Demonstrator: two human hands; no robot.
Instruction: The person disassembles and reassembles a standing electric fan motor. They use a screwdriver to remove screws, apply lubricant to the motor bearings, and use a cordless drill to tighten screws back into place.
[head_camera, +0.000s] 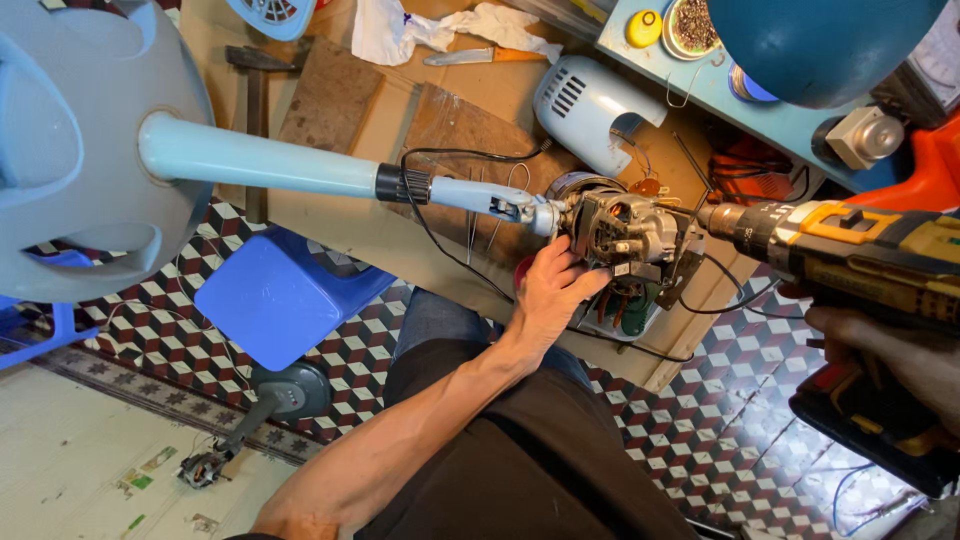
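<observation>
The exposed metal fan motor (625, 235) is cupped from below by the left hand (552, 295), fingers (585, 285) curled on its housing. From the right, the yellow-and-black cordless drill (850, 255), gripped in the right hand (900, 355), is lined up along the pale blue fan pole's (260, 160) axis, bit at the motor.

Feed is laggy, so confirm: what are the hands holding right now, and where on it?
Left hand grips the exposed fan motor from underneath. Right hand holds the yellow-and-black cordless drill by its handle, bit against the motor.
</observation>
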